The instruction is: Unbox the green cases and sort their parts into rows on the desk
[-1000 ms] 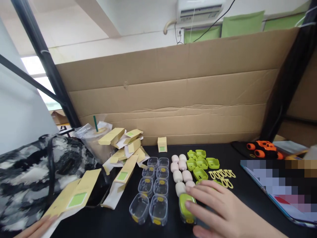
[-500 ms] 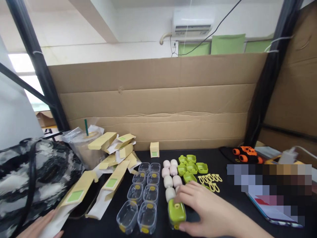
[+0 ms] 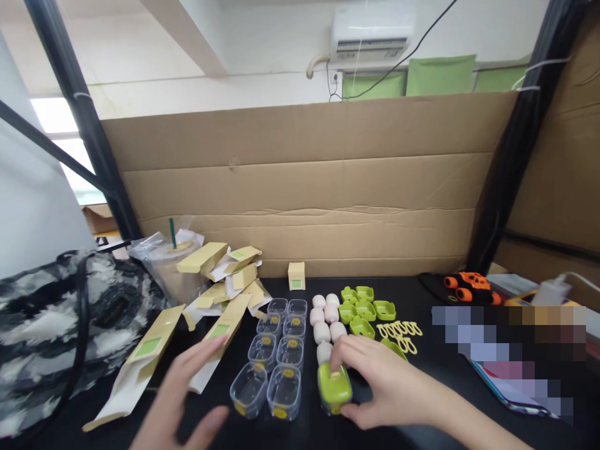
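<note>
My right hand (image 3: 382, 384) grips a small green-topped box (image 3: 335, 386) with a clear lower edge, thumb at its near side and fingers at its far side. Open and holding nothing, my left hand (image 3: 180, 390) hovers over the table with thumb and fingers apart. To its right stand two columns of small clear plastic containers (image 3: 284, 392) with yellow stickers. Pale rounded pieces (image 3: 321, 332) line up beyond the green-topped box. Several green lid-like pieces (image 3: 362, 327) lie beside them, with thin yellow rings (image 3: 407, 345) to their right.
Opened cardboard packages (image 3: 150, 350) pile up at left, near a bagged drink cup (image 3: 180, 269) and a black-and-white bag (image 3: 42, 344). One small carton (image 3: 296, 276) stands at the back. An orange toy car (image 3: 471, 289) sits at right. A cardboard wall (image 3: 300, 200) closes the back.
My left hand has let go of the flattened package at the left and moved right, rising over the table. My right hand keeps hold of the green-topped box; the view has shifted slightly.
</note>
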{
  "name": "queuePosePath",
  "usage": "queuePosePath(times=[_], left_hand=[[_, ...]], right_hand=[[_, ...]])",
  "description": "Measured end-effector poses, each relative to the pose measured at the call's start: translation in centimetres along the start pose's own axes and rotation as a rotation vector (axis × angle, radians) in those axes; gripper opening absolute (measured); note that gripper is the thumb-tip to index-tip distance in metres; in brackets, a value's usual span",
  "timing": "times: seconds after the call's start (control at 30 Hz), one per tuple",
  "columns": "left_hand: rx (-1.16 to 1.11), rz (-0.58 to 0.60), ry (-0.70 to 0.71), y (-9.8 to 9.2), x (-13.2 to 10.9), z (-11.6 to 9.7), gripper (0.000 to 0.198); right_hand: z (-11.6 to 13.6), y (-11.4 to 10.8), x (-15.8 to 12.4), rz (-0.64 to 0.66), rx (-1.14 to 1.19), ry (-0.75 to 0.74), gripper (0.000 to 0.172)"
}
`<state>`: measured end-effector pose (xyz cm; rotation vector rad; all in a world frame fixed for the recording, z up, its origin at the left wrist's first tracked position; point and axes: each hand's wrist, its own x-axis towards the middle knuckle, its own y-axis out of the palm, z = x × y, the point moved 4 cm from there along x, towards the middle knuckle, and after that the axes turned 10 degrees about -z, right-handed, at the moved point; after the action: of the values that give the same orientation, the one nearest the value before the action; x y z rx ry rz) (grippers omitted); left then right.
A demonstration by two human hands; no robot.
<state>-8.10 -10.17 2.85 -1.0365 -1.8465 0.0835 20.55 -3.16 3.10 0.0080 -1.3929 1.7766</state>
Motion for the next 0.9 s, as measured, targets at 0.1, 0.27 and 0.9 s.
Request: queuePosePath(times=[0.1, 0.27, 0.9], left_hand=[[-0.244, 0.263, 0.098, 4.7, 2.1, -5.5, 0.067], [-0.361, 0.651, 0.286, 9.7, 5.6, -10.2, 0.083], [-0.254, 0.657, 0.336, 12.3, 5.7, -8.5, 0.056]], right_hand=[[0.2, -0.4, -0.1, -0.070, 0.092, 0.014, 0.032], [-0.2, -1.3, 0.0, -0.332, 0.232, 0.009, 0.027], [-2.5, 1.2, -0.3, -0.365, 0.453, 0.279, 0.016]])
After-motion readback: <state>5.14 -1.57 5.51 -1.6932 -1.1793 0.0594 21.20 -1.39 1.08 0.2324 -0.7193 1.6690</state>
